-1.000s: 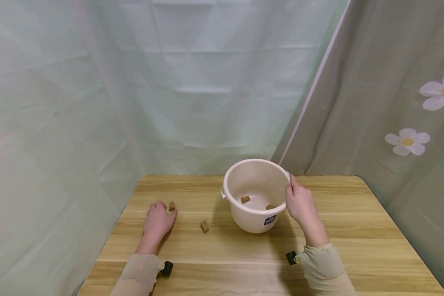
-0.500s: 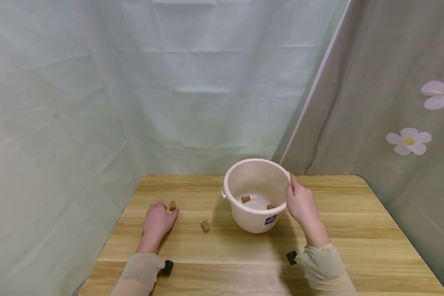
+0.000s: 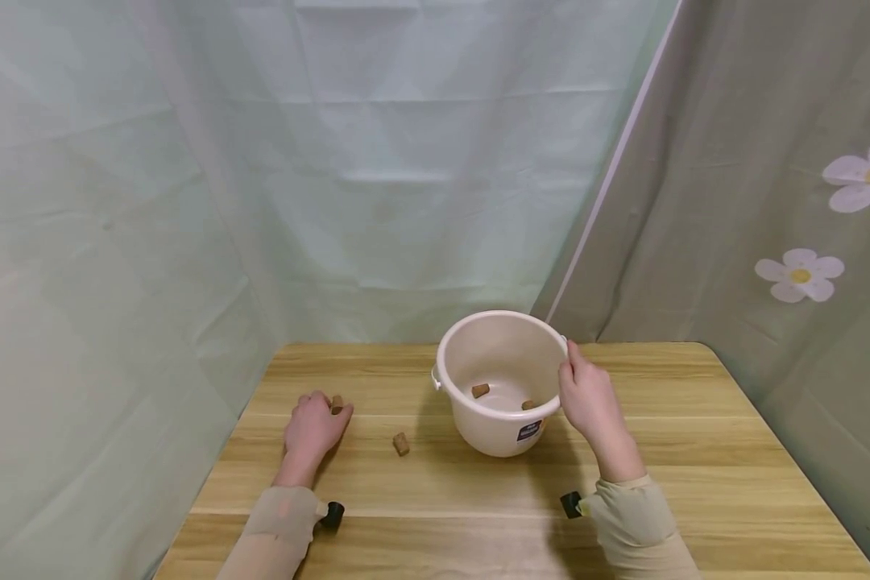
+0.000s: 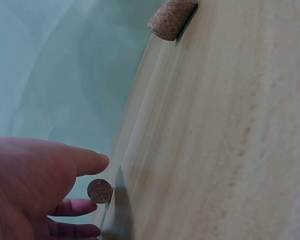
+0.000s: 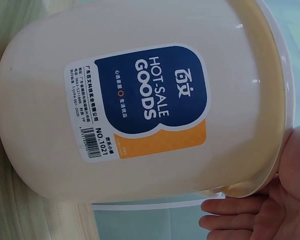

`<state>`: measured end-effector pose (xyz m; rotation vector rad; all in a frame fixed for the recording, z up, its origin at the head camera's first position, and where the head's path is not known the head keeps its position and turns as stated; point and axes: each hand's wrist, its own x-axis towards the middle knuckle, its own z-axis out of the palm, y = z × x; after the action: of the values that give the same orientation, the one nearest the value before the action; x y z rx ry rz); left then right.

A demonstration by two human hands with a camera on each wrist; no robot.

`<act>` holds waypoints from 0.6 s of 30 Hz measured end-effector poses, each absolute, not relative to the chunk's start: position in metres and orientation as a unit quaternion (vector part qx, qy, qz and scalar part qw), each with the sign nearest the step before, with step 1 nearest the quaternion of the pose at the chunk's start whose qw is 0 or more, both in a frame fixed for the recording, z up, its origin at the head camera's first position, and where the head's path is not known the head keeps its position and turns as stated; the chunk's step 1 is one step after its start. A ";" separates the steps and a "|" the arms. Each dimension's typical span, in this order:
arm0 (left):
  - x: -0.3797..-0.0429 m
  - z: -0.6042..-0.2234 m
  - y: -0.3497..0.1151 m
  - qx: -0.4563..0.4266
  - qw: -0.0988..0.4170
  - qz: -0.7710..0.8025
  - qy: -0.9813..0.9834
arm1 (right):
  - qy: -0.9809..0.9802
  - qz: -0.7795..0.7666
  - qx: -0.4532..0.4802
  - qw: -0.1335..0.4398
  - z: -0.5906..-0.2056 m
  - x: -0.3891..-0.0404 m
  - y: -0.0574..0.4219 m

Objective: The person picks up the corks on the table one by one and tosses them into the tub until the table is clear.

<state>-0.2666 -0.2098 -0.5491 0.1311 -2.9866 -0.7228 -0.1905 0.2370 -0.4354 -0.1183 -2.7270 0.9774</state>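
On the left of the table, my left hand [image 3: 313, 428] reaches around a cork [image 3: 337, 403] that stands between thumb and fingers. The left wrist view shows the cork's round end [image 4: 100, 191] with small gaps to the thumb above and the finger below. A second cork [image 3: 401, 444] lies to the right of that hand. My right hand [image 3: 593, 403] grips the rim of a cream plastic bucket [image 3: 489, 435] at its right side, thumb on top and fingers beneath the edge. Inside the bucket lie two corks, one on the left [image 3: 481, 391] and one on the right [image 3: 528, 405], partly hidden by the rim.
The wooden table [image 3: 696, 451] has a rounded far corner at the right. Pale green curtain [image 3: 420, 201] hangs behind and at the left, grey flowered curtain [image 3: 710, 201] at the right. The bucket's side carries a blue label [image 5: 150, 92].
My left hand has shifted slightly to the right, bringing its thumb and fingers closer around the cork. The right hand and bucket stay where they were.
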 end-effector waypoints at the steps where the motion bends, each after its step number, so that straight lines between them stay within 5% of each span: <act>1: -0.267 -0.550 -0.210 0.044 0.033 -0.234 -0.971 | -0.934 0.334 -0.040 0.122 -0.436 -0.191 0.237; 18: -0.271 -0.551 -0.211 0.054 0.049 -0.236 -0.969 | -0.933 0.337 -0.044 0.119 -0.437 -0.190 0.237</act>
<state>-0.2707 -0.2105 -0.5515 0.1653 -2.9534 -0.7204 -0.1902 0.2368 -0.4365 -0.1280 -2.7287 0.9851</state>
